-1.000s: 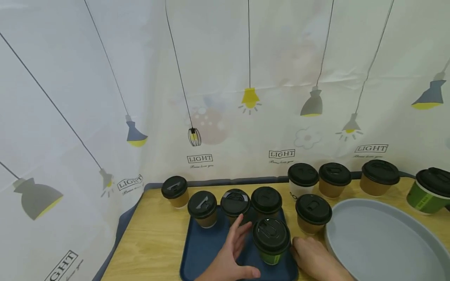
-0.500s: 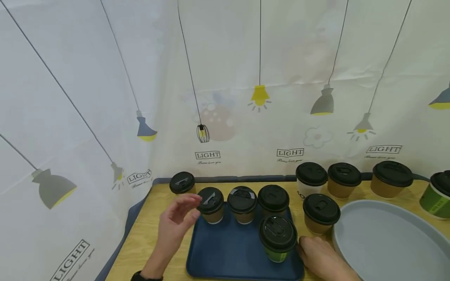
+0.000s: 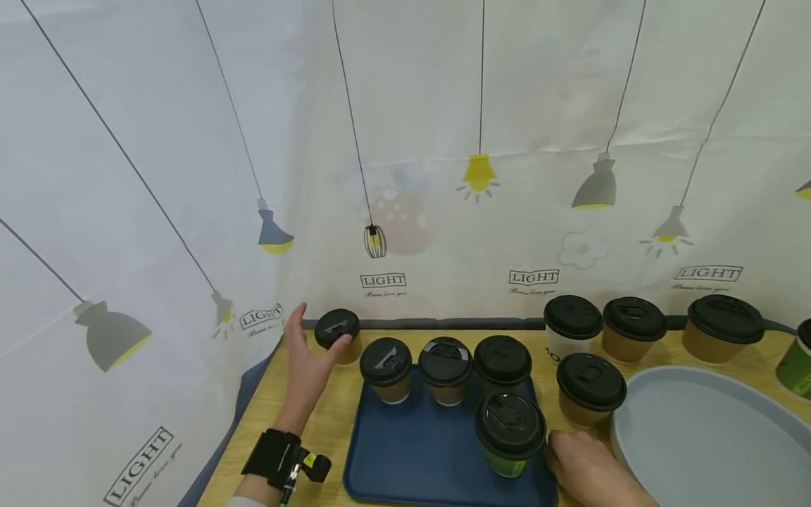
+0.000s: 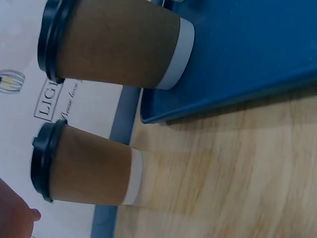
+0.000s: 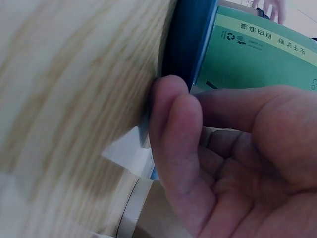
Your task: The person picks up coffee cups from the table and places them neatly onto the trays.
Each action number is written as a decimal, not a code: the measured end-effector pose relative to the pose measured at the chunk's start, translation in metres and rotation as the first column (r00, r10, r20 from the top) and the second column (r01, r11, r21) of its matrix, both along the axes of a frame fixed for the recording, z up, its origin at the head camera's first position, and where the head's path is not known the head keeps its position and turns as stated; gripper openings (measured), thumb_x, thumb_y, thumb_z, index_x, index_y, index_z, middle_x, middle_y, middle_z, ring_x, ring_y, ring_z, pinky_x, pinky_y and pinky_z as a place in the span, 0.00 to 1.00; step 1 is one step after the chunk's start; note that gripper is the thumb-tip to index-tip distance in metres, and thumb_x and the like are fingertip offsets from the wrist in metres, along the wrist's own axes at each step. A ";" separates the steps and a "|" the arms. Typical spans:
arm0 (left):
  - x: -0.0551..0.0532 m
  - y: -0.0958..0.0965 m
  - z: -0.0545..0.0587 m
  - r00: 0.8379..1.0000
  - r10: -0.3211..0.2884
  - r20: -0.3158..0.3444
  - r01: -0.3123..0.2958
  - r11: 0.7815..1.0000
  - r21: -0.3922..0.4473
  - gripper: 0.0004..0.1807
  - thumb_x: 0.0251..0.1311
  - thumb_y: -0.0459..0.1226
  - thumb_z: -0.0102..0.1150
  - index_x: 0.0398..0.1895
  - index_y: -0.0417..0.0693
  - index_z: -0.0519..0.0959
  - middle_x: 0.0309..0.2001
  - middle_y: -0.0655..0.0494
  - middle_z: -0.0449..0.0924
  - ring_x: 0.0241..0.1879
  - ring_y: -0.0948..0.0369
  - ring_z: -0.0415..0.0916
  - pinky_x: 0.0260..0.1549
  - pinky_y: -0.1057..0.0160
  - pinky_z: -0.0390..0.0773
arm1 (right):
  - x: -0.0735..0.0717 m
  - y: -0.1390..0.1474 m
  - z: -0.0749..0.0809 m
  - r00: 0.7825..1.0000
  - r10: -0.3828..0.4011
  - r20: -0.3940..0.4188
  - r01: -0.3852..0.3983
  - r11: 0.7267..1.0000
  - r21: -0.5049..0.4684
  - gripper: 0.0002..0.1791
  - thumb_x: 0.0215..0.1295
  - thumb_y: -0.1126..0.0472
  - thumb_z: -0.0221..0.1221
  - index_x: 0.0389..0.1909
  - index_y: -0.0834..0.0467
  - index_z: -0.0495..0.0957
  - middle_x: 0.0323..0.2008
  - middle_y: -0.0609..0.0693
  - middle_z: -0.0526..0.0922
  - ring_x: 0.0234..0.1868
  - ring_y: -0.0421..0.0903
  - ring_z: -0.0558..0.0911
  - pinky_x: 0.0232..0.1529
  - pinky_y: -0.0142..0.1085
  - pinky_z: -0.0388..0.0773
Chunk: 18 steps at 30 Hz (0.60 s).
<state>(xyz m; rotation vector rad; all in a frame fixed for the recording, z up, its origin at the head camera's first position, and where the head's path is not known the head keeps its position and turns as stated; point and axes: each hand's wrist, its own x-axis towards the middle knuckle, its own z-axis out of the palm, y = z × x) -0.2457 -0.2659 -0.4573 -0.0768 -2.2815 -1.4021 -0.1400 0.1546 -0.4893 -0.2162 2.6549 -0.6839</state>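
My left hand [image 3: 307, 370] is spread beside a brown paper cup with a black lid [image 3: 338, 327], which stands on the table left of the blue tray. In the left wrist view a fingertip [image 4: 17, 213] shows a gap from that cup [image 4: 91, 166]. My right hand [image 3: 586, 465] grips the right rim of the blue tray [image 3: 412, 451]; the right wrist view shows its curled fingers [image 5: 181, 134] and thumb at the tray edge. On the tray, a green lidded cup [image 3: 510, 426] stands at the right, with three brown lidded cups [image 3: 445, 362] along the far side.
A round grey tray [image 3: 709, 429] lies at the right. Behind and beside it stand several lidded cups, including a white one [image 3: 572, 327], a brown one [image 3: 591, 387] and a green one [image 3: 795, 370]. A printed curtain [image 3: 431, 176] hangs behind the wooden table [image 3: 237, 461].
My left hand has left the middle of the tray and moved left and away to the brown cup at the far left. The right hand stays at the tray's right rim. The view has shifted slightly.
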 end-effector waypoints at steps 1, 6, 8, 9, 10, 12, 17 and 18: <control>-0.004 0.001 -0.002 1.000 0.002 0.021 -0.002 1.000 -0.001 0.56 0.61 0.48 0.73 0.84 0.53 0.47 0.82 0.49 0.43 0.80 0.45 0.44 0.73 0.36 0.53 | 0.002 0.000 0.001 1.000 -0.010 -0.011 0.010 1.000 -0.011 0.10 0.74 0.64 0.58 0.29 0.58 0.78 0.21 0.49 0.73 0.24 0.46 0.75 0.28 0.42 0.72; -0.018 -0.001 -0.010 0.994 -0.010 0.107 0.008 1.000 0.019 0.58 0.62 0.52 0.72 0.85 0.56 0.43 0.83 0.49 0.37 0.81 0.46 0.38 0.72 0.33 0.50 | 0.000 0.003 -0.005 1.000 -0.015 -0.014 0.015 1.000 0.014 0.10 0.74 0.62 0.59 0.30 0.58 0.79 0.22 0.49 0.74 0.25 0.46 0.75 0.29 0.44 0.74; -0.024 -0.002 -0.014 0.992 -0.015 0.128 0.013 1.000 0.018 0.58 0.62 0.52 0.72 0.85 0.54 0.42 0.83 0.48 0.37 0.81 0.45 0.38 0.73 0.33 0.51 | -0.002 0.005 -0.009 1.000 -0.013 -0.013 0.013 1.000 0.015 0.11 0.75 0.61 0.59 0.29 0.57 0.79 0.21 0.49 0.74 0.24 0.45 0.75 0.29 0.43 0.74; -0.027 -0.002 -0.016 0.991 -0.015 0.136 0.014 1.000 0.011 0.59 0.61 0.52 0.72 0.85 0.54 0.42 0.83 0.47 0.37 0.81 0.44 0.39 0.73 0.34 0.51 | -0.004 0.006 -0.011 1.000 -0.009 -0.013 0.009 1.000 0.014 0.11 0.75 0.61 0.58 0.29 0.56 0.79 0.21 0.49 0.74 0.24 0.45 0.75 0.28 0.43 0.73; -0.029 -0.003 -0.018 0.990 -0.016 0.143 0.015 1.000 0.007 0.59 0.61 0.52 0.72 0.85 0.53 0.42 0.83 0.46 0.37 0.81 0.43 0.39 0.72 0.34 0.52 | -0.004 0.006 -0.013 1.000 -0.006 -0.014 0.006 1.000 0.009 0.11 0.75 0.61 0.58 0.29 0.56 0.78 0.21 0.49 0.73 0.24 0.45 0.75 0.28 0.43 0.73; -0.032 -0.005 -0.021 0.987 -0.021 0.161 0.021 1.000 0.002 0.59 0.61 0.52 0.72 0.85 0.53 0.42 0.83 0.44 0.37 0.81 0.42 0.40 0.72 0.34 0.53 | -0.005 0.006 -0.013 1.000 -0.001 -0.012 0.001 1.000 0.006 0.12 0.75 0.60 0.58 0.29 0.56 0.78 0.20 0.49 0.73 0.23 0.45 0.74 0.27 0.42 0.72; -0.035 -0.007 -0.028 0.978 -0.038 0.206 0.040 0.999 -0.003 0.60 0.61 0.51 0.72 0.85 0.52 0.41 0.83 0.41 0.36 0.80 0.41 0.41 0.73 0.36 0.54 | -0.002 0.006 -0.008 1.000 0.002 -0.024 -0.002 1.000 0.004 0.11 0.74 0.61 0.58 0.28 0.56 0.78 0.20 0.49 0.73 0.22 0.45 0.73 0.26 0.42 0.71; -0.035 -0.008 -0.029 0.977 -0.036 0.212 0.038 0.999 -0.004 0.60 0.61 0.51 0.72 0.85 0.52 0.41 0.83 0.42 0.36 0.80 0.41 0.41 0.73 0.36 0.53 | -0.001 0.006 -0.006 1.000 -0.002 -0.022 0.002 1.000 0.002 0.11 0.74 0.61 0.58 0.28 0.57 0.78 0.20 0.49 0.73 0.22 0.45 0.74 0.27 0.42 0.72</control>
